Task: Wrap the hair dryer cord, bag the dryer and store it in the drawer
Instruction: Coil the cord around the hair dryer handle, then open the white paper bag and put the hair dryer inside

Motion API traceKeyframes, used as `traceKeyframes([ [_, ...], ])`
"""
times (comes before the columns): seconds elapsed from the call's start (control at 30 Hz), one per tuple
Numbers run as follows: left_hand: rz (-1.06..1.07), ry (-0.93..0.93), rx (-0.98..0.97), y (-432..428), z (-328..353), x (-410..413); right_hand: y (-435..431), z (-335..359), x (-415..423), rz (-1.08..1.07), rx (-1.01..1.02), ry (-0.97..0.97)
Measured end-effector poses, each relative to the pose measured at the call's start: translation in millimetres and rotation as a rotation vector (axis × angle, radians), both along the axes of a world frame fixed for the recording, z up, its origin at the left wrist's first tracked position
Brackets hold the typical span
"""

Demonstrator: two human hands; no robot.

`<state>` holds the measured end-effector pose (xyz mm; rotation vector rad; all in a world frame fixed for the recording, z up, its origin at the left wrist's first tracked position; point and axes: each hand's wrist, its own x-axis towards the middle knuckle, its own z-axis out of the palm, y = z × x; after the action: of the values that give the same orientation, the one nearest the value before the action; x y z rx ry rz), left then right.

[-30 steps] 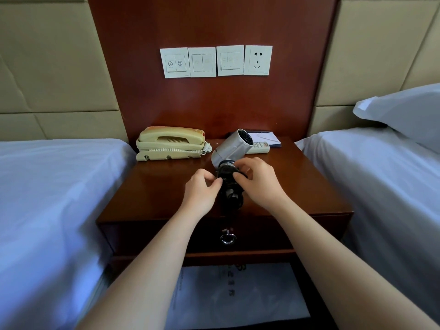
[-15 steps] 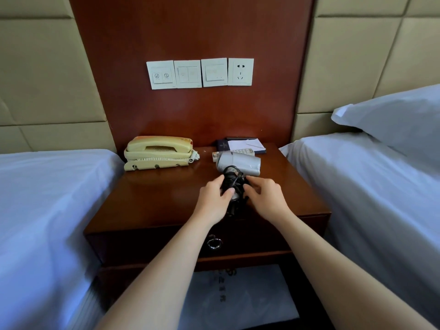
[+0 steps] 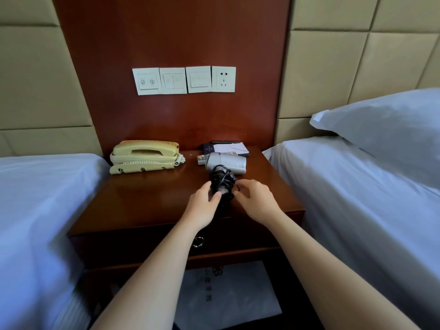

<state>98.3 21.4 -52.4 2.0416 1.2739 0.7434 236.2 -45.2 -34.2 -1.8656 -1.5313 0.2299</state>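
Item: wooden nightstand (image 3: 152, 198) between two white beds (image 3: 47, 186). On it, hair dryer (image 3: 226, 161): barrel crosswise, handle toward you, cord (image 3: 222, 179) wound round. Your left hand (image 3: 202, 206) and right hand (image 3: 256, 202) flank it, fingers loosely curled, touching cord; grip unclear.

Single head-worn wide-angle view, looking forward and down, close above the nightstand (image 3: 147, 198)

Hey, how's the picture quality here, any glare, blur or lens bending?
Head view: soft, even light, dull sheen on the nightstand top before the phone. Head view: the wood wall panel's edges lean, wide-angle distortion. Head view: the black cord is sharp, print on the white bag below is too blurred to read.
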Motion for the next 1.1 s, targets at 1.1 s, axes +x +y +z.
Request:
traceKeyframes([
  [1.1,0.669,-0.371,-1.041,-106,-294,-65,-66,-295,-54,-0.316,-0.787,0.937],
])
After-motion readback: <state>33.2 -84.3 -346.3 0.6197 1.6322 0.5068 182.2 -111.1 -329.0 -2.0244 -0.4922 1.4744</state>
